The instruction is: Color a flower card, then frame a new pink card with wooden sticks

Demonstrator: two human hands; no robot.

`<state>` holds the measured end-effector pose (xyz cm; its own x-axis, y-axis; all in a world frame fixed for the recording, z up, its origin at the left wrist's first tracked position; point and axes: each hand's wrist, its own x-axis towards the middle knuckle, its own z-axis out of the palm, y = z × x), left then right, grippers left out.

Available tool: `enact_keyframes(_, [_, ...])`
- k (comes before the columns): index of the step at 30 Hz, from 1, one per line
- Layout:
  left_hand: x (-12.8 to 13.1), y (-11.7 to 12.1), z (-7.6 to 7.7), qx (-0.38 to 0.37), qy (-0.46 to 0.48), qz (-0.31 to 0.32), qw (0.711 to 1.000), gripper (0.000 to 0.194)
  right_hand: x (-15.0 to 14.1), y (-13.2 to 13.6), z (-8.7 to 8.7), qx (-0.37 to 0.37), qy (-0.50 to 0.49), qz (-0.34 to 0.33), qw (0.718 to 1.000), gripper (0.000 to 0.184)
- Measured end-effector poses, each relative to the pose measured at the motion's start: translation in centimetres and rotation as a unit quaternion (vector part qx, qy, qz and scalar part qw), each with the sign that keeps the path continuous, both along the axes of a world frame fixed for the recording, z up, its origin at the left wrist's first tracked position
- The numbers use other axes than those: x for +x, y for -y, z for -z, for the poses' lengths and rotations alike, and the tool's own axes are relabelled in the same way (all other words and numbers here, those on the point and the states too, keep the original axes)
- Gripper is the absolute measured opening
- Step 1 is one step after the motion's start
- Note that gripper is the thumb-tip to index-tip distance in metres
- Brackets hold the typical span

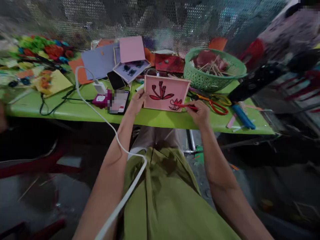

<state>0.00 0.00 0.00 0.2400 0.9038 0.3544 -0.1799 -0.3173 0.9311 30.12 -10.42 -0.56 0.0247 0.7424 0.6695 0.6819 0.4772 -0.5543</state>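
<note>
Red pen (190, 107) is pinched in your right hand (201, 113), its tip at the small flower on the pink card (176, 87). Your left hand (137, 101) pinches the card's left edge. Between your hands, it looks light, stiff, probably bendable; hold it by the border. Behind stands the green basket (208, 79).

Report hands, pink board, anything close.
Left hand gripping framed pink board at left edge. Right hand holding red pen at small flower. Orange-handled scissors beside right hand.

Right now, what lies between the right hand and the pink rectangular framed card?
In the head view, a slim red pen extends from the right hand over the pink card.
</note>
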Motion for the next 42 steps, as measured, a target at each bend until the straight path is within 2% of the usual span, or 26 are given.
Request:
enact_keyframes(6, [-0.1, 0.0, 0.2, -0.005, 0.005, -0.026, 1.000, 0.049, 0.2, -0.1, 0.1, -0.024, 0.005, 0.003, 1.000, 0.008])
enact_keyframes(12, [0.0, 0.7, -0.7, -0.041, 0.016, -0.040, 0.998, 0.035, 0.1, 0.0, -0.1, -0.024, -0.004, 0.002, 1.000, 0.007])
enact_keyframes(19, [0.2, 1.1, -1.2, -0.035, 0.012, -0.046, 0.998, 0.042, -0.1, 0.1, -0.2, -0.009, -0.021, 0.000, 1.000, 0.009])
enact_keyframes(22, [0.2, 1.1, -1.2, -0.036, 0.014, -0.045, 0.998, 0.042, 0.0, 0.0, -0.2, -0.007, -0.012, 0.017, 1.000, 0.008])
enact_keyframes(27, [0.2, 1.3, -1.4, -0.052, 0.014, -0.047, 0.997, 0.035, 0.1, 0.0, -0.1, 0.004, -0.003, 0.004, 1.000, 0.007])
enact_keyframes(42, [0.2, 1.3, -1.5, -0.044, 0.008, -0.046, 0.998, 0.042, -0.1, 0.1, -0.1, -0.016, -0.004, -0.005, 1.000, 0.009])
